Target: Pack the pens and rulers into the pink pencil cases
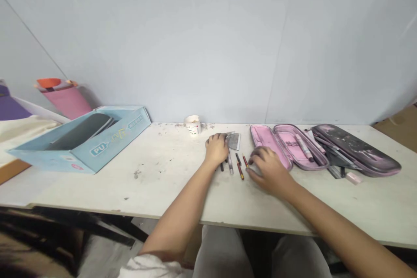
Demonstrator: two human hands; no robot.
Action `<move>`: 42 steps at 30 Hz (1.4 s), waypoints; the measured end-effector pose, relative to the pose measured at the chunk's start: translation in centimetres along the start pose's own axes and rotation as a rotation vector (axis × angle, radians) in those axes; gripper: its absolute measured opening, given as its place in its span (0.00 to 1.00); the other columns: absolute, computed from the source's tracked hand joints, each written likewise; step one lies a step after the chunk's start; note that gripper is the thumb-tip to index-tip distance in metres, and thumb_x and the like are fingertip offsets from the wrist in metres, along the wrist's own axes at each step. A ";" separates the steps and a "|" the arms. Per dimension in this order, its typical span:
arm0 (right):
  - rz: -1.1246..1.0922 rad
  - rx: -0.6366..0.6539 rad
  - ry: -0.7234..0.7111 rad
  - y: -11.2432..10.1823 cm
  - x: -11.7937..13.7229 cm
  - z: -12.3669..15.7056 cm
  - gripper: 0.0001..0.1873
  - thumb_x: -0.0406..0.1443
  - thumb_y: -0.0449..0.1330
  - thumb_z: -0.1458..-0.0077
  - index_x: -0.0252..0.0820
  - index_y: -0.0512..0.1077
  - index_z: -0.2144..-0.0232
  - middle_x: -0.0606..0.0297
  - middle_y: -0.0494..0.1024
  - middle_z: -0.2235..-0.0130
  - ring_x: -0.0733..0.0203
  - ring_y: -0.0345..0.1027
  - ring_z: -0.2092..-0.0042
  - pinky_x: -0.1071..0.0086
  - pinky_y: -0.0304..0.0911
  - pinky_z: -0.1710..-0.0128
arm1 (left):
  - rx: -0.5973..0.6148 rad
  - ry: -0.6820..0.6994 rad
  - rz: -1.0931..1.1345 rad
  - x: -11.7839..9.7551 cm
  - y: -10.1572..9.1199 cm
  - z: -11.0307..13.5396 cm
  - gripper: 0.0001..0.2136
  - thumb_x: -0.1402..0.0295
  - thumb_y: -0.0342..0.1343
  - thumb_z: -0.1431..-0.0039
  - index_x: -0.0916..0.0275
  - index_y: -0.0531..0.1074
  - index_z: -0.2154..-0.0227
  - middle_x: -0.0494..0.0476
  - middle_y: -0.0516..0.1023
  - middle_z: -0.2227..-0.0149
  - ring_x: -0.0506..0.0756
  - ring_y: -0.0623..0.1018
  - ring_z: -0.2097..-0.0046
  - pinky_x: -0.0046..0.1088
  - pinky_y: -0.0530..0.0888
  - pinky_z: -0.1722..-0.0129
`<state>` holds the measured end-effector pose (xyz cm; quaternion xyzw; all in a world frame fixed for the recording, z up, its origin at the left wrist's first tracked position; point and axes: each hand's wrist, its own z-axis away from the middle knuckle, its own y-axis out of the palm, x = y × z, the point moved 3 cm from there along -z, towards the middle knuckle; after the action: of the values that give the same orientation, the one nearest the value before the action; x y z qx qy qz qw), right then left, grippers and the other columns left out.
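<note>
The left arm (184, 208) rises from the bottom edge and leans right, its bare forearm straight to the wrist. The left hand (216, 150) lies palm down, its fingers (213, 137) bent and close together, pointing away from the body. The right arm (342, 226) slants in from the lower right corner, also bare. The right hand (269, 169) is palm down with fingers curled and thumb (256, 176) held apart. The hands are near each other, not touching; what either grips is hidden.
</note>
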<state>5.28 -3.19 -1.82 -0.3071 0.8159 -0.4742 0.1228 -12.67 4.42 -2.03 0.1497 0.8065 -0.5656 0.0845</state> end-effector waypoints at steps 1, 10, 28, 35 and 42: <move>-0.006 0.023 -0.043 0.6 1.4 -0.8 0.13 0.42 0.52 0.47 0.39 0.69 0.66 0.55 0.68 0.58 0.52 0.55 0.51 0.60 0.54 0.54 | 0.001 -0.003 0.000 0.6 0.3 0.1 0.17 0.66 0.40 0.41 0.58 0.65 0.51 0.60 0.66 0.48 0.62 0.62 0.47 0.45 0.60 0.49; 0.163 0.139 -0.009 3.5 3.8 -3.1 0.11 0.38 0.55 0.52 0.35 0.71 0.71 0.52 0.68 0.62 0.50 0.56 0.54 0.58 0.54 0.54 | -0.008 -0.007 0.148 1.2 1.1 0.0 0.11 0.68 0.45 0.43 0.61 0.70 0.61 0.61 0.65 0.46 0.64 0.55 0.42 0.50 0.53 0.45; -1.057 -0.210 0.369 0.5 -1.9 -3.8 0.24 0.44 0.48 0.43 0.45 0.51 0.46 0.58 0.72 0.57 0.61 0.68 0.58 0.63 0.64 0.58 | 0.605 -0.268 1.661 -5.8 0.8 3.6 0.12 0.64 0.58 0.50 0.63 0.67 0.64 0.47 0.63 0.79 0.40 0.53 0.84 0.15 0.48 0.85; -1.295 -0.606 0.573 -0.1 -4.6 -3.5 0.10 0.41 0.52 0.48 0.44 0.61 0.63 0.65 0.72 0.67 0.66 0.67 0.67 0.71 0.64 0.68 | 0.541 -0.221 1.646 -6.1 0.5 3.4 0.10 0.64 0.54 0.47 0.65 0.70 0.66 0.47 0.61 0.80 0.41 0.57 0.82 0.16 0.55 0.85; -1.129 0.052 0.582 1.1 -2.6 -3.5 0.15 0.44 0.48 0.47 0.41 0.67 0.75 0.70 0.68 0.81 0.69 0.55 0.82 0.74 0.51 0.81 | 0.013 -0.240 1.920 -4.1 -2.0 1.7 0.04 0.71 0.48 0.42 0.62 0.68 0.67 0.54 0.71 0.68 0.50 0.74 0.61 0.34 0.71 0.54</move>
<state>5.20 1.22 -1.17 -0.5455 0.5164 -0.5498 -0.3653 -9.53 1.59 0.40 0.6868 0.3234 -0.2716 0.5916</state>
